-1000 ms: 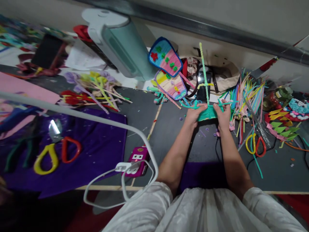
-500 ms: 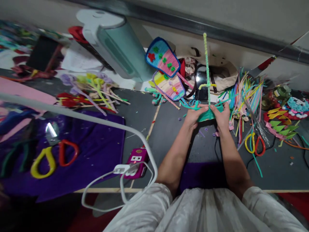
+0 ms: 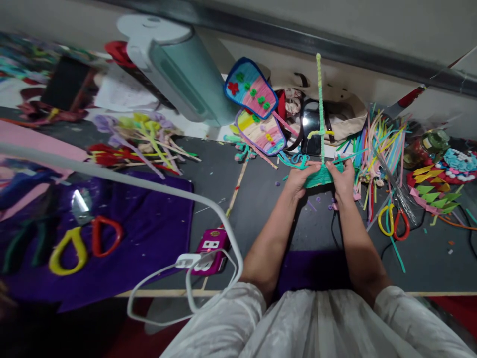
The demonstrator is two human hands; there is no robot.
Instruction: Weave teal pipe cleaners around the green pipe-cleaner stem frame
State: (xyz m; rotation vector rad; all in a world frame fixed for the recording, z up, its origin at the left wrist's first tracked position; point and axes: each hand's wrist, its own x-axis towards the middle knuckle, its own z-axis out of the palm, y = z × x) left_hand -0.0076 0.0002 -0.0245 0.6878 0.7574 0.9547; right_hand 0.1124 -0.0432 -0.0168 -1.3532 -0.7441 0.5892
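Between my two hands is a teal pipe-cleaner panel [image 3: 319, 177] built of side-by-side rows. My left hand [image 3: 299, 178] grips its left edge, thumb on top. My right hand [image 3: 342, 178] grips the right edge, its thumb near the middle; the fingers beneath are partly hidden. From the panel's far edge a twisted green-and-yellow pipe-cleaner stem [image 3: 321, 104] sticks out away from me, with a short yellow crosspiece. Loose teal ends stick out by both hands. Beyond my left hand lie two fan-shaped pipe-cleaner pieces [image 3: 251, 89], striped in several colours.
Pipe cleaners [image 3: 380, 144] and scissors [image 3: 394, 222] lie on the right. A canvas bag [image 3: 348, 117] and teal machine [image 3: 194, 74] stand at the back. On the left, larger scissors [image 3: 85, 243] rest on purple cloth [image 3: 156, 214], near a magenta power strip [image 3: 212, 248] and white cable [image 3: 179, 191].
The stem's tip has shifted slightly to the right and toward me. My right thumb has moved a little to the right on the panel; both hands keep their hold.
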